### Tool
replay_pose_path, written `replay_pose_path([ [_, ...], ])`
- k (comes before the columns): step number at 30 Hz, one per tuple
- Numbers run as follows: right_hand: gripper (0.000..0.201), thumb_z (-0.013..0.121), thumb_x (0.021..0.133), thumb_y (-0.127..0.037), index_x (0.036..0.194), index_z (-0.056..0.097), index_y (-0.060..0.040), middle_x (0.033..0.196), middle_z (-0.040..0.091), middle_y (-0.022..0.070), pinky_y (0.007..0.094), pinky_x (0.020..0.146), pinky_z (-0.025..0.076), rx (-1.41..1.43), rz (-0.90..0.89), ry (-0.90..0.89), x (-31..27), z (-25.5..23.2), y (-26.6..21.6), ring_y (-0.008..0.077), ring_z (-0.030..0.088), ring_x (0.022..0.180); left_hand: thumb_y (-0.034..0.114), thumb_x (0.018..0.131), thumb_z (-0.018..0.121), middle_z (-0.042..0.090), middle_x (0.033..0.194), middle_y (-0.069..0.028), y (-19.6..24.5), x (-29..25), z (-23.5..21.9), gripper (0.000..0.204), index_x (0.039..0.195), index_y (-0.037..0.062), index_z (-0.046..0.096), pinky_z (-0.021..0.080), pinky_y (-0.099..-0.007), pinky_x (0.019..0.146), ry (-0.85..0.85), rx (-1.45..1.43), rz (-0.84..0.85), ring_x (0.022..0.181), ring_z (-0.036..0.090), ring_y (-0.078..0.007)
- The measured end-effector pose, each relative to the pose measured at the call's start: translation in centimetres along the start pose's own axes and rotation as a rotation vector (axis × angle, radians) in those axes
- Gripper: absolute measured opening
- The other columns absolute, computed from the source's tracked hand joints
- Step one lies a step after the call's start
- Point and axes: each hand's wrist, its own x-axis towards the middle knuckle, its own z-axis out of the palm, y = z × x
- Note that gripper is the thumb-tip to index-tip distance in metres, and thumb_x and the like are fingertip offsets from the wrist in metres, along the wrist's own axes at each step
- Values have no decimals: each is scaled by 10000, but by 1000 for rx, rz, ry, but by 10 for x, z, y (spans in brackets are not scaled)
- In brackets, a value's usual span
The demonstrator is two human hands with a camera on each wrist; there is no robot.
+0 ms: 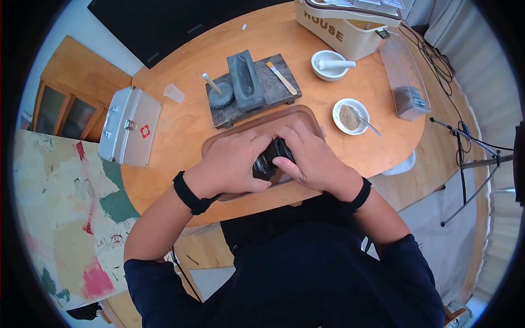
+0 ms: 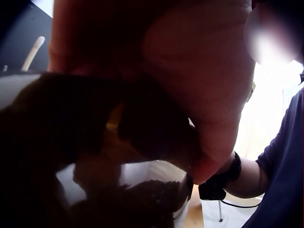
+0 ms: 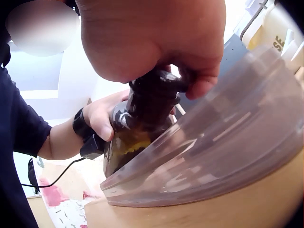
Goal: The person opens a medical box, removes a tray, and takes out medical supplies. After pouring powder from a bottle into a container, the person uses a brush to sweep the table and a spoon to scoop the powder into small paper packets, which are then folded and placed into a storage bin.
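Note:
A dark glass bottle [image 1: 263,167] is held over a brownish translucent tray [image 1: 301,113]. My left hand [image 1: 228,163] grips the bottle's body from the side. The fingers and thumb of my right hand [image 1: 313,157] pinch its black top [image 1: 281,148]. In the right wrist view the bottle [image 3: 135,137] leans, with dark contents inside and my right hand [image 3: 154,38] at its neck, while my left hand [image 3: 107,114] wraps the body behind. Up close in the left wrist view, the glass [image 2: 95,156] looks dark brown, and fingers hide part of it.
Beyond the tray are a dark board [image 1: 221,117] with a stone trough [image 1: 245,82] and a brush [image 1: 281,78]. To the right stand a bowl of powder [image 1: 350,117] with a spoon, a white mortar [image 1: 330,70] and a clear box [image 1: 406,82]. A metal case [image 1: 130,127] stands left.

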Motion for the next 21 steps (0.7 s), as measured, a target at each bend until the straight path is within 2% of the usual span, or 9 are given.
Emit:
replay_pose_path([
  [2, 469, 665, 906, -281, 1265, 504, -26, 1202, 505, 218, 453, 898, 485, 141, -111, 45, -3, -3, 7, 418, 558, 1066, 346, 618, 813, 595, 999, -156, 0, 2, 0, 723, 1228, 46, 569, 524, -441, 809, -27, 60, -16, 920, 622, -362],
  [5, 539, 732, 841, -210, 1295, 495, -40, 1209, 498, 205, 439, 933, 469, 198, -145, 28, -9, -13, 16, 406, 530, 1113, 336, 615, 808, 592, 997, -160, -3, 2, 2, 726, 1234, 48, 563, 525, -444, 806, -51, 151, -31, 917, 621, -370],
  [7, 565, 755, 811, -180, 1293, 495, -41, 1209, 498, 200, 430, 940, 465, 193, -117, 29, -13, -18, 22, 397, 527, 1117, 330, 614, 805, 590, 995, -163, -4, 2, 2, 728, 1239, 49, 560, 526, -444, 804, -55, 182, -27, 915, 621, -373],
  [9, 595, 779, 780, -150, 1291, 495, -43, 1210, 499, 195, 421, 946, 462, 190, -83, 31, -19, -18, 27, 389, 523, 1121, 302, 617, 801, 584, 997, -170, -1, 3, -3, 716, 1240, 48, 555, 524, -440, 809, -62, 207, -103, 918, 621, -376],
  [12, 618, 806, 748, -126, 1284, 510, -43, 1200, 501, 197, 424, 935, 470, 147, -37, 98, -25, -14, 33, 391, 532, 1098, 274, 629, 797, 579, 1000, -184, 5, 7, -7, 673, 1217, 50, 558, 520, -436, 813, -73, 325, -108, 913, 621, -382],
  [16, 604, 824, 745, -135, 1270, 540, -37, 1176, 513, 184, 404, 892, 490, 131, -40, 274, -29, -4, 35, 363, 553, 1053, 244, 640, 795, 577, 991, -189, 10, 17, -7, 628, 1194, 60, 564, 515, -431, 792, -147, 402, -124, 889, 621, -374],
  [19, 611, 831, 748, -129, 1280, 547, -38, 1165, 520, 174, 389, 867, 497, 152, -30, 399, -34, 6, 38, 332, 561, 1037, 228, 657, 784, 581, 945, -169, 14, 22, -5, 578, 1172, 72, 574, 495, -411, 762, -210, 528, -44, 869, 616, -340],
  [21, 623, 835, 747, -123, 1293, 547, -40, 1161, 523, 168, 382, 859, 498, 149, -32, 467, -35, 10, 39, 315, 561, 1031, 216, 710, 755, 582, 889, -122, 17, 24, -2, 465, 1133, 91, 607, 454, -371, 736, -220, 657, 85, 854, 604, -280],
])
